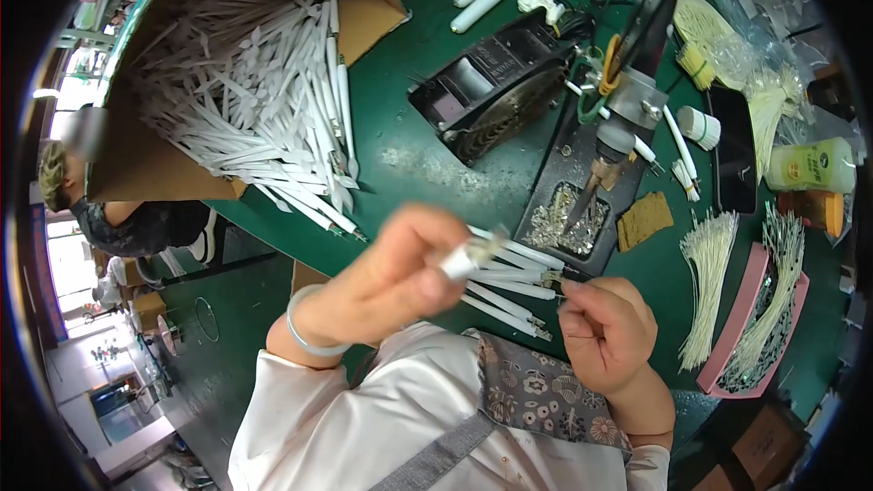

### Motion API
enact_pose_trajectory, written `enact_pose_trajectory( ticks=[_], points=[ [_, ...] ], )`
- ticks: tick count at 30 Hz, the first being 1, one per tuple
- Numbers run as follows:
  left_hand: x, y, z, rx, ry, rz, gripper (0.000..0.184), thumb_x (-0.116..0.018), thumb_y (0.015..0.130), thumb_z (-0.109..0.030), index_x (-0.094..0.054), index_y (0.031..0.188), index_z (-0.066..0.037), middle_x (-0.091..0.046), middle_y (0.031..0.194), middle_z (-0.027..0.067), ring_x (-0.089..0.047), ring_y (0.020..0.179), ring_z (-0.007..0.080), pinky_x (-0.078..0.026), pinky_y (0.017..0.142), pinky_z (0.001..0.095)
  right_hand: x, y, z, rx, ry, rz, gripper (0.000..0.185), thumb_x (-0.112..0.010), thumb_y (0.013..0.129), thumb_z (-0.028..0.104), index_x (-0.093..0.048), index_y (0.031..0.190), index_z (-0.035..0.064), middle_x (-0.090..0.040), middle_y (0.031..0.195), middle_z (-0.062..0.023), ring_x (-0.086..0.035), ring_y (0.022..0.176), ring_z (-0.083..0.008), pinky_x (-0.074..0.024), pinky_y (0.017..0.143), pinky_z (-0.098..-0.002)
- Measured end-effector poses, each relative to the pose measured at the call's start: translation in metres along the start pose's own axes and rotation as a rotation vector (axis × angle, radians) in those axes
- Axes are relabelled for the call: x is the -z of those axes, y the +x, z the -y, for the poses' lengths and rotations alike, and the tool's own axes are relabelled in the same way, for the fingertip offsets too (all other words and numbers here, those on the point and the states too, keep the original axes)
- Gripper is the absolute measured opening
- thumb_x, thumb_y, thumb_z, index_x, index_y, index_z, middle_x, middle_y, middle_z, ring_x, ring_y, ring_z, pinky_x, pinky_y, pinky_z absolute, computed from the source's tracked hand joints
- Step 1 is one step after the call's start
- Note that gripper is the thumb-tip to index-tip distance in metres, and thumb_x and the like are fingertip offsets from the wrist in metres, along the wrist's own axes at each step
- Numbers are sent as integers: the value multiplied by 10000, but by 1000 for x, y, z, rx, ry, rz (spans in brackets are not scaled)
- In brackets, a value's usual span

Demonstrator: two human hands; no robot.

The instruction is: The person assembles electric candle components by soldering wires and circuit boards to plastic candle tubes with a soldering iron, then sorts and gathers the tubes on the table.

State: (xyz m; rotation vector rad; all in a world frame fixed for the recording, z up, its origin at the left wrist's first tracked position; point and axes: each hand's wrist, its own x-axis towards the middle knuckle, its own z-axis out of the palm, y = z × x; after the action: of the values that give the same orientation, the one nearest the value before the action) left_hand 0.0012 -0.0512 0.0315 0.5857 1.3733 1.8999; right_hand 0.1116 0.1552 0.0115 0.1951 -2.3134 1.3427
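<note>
My left hand [391,268], blurred by motion, is closed around a white tube [461,262] whose near end points toward the soldering iron. My right hand [611,332] is pinched shut at the ends of the white tubes lying on the table; what its fingertips hold is too small to make out. Several slim white tubes [505,309] with bits of metal and wire at their ends lie between the two hands. Just beyond them, a soldering iron [591,186] points down over a dark tray [541,227] of solder scraps.
A cardboard box [373,27] full of white flame-tipped sticks stands at left. A black fan [496,77] sits mid-table. To the right are a brown sponge [646,221], white wires [707,282], a pink tray [727,384], a phone [734,150] and a bottle [809,166]. Another person [127,223] is at far left.
</note>
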Motion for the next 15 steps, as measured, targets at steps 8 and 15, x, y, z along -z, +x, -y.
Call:
enact_pose_trajectory(
  ticks=[8,15],
  points=[
    [-23,5,15,286,-140,236,305,-358,995,-291,-413,1115,-16,-469,742,26,-353,545,57,-315,509,202,-2,10,3,77,1,-37,294,-688,732,-20,-620,1018,-15,-621,986,-151,-651,767,-233,-542,610,-272],
    [-28,6,12,351,24,199,265,-342,1001,-244,-396,1129,-18,-461,751,24,-333,575,51,-309,540,192,-7,7,0,95,-41,-88,265,-704,697,-39,-660,954,8,-613,958,-123,-639,686,-177,-524,539,-238]
  ],
)
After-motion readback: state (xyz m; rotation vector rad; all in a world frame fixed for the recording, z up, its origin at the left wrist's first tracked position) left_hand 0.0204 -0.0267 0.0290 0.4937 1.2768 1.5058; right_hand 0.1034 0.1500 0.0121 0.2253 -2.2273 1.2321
